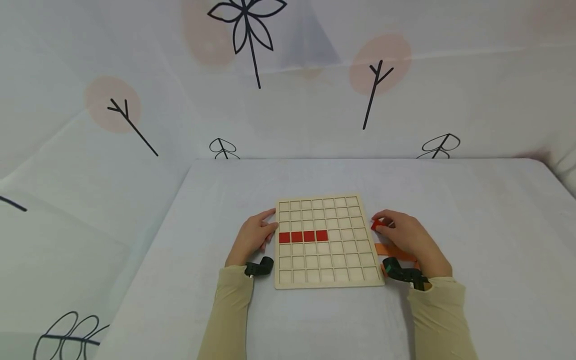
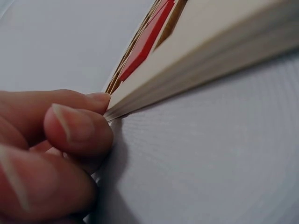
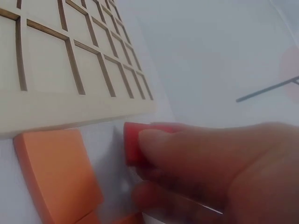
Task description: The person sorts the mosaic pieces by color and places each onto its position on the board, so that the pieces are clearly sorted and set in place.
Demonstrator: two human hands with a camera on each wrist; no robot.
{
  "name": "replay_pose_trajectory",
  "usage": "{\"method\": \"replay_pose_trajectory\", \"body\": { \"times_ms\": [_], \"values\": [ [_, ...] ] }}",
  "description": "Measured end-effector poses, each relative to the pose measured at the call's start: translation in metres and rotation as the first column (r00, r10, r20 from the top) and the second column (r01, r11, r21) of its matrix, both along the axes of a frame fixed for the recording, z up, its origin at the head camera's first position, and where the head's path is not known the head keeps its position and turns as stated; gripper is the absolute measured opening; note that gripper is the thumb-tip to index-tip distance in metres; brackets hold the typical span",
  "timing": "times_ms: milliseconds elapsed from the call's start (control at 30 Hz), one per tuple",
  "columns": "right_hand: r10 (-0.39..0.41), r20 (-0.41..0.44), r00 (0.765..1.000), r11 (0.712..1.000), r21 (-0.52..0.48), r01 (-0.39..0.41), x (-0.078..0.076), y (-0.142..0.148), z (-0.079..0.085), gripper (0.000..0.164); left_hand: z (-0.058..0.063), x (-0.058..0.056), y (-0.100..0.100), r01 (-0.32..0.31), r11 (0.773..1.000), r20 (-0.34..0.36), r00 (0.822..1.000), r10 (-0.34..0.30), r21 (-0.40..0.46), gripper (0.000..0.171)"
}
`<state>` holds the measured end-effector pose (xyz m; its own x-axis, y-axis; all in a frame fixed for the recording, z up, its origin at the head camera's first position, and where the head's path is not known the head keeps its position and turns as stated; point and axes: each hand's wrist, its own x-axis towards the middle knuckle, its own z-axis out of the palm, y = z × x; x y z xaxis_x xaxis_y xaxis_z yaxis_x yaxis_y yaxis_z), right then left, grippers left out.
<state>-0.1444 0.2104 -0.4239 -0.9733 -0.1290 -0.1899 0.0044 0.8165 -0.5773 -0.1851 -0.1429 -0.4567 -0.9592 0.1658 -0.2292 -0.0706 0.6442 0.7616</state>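
Note:
A pale wooden grid board (image 1: 329, 289) lies flat on the white table, divided into many square cells. Red square tiles (image 1: 309, 236) sit side by side in one row, starting from the board's left edge. My left hand (image 1: 253, 236) touches that left edge with its fingertips, as the left wrist view also shows. To the right of the board, my right hand (image 1: 405, 234) pinches a red tile (image 3: 133, 143) between thumb and fingers, apart from the board. Orange tiles (image 3: 58, 172) lie on the table under and beside this hand, partly hidden by it.
White cloth printed with black plant drawings and pink spots forms a wall (image 1: 306, 110) behind the table (image 1: 333, 325) and another at its left. A dark wrist camera (image 1: 259, 267) sits on the left wrist, and a second camera (image 1: 400, 271) on the right.

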Motion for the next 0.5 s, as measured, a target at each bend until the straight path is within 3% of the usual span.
{"method": "replay_pose_trajectory", "body": {
  "times_ms": [500],
  "values": [
    [-0.016,-0.035,0.999,0.999,-0.038,0.015,0.0016,-0.0032,0.0038,0.03,-0.002,-0.0005,0.0,-0.006,1.0,0.001,1.0,0.006,0.002,0.049]
  ]
}}
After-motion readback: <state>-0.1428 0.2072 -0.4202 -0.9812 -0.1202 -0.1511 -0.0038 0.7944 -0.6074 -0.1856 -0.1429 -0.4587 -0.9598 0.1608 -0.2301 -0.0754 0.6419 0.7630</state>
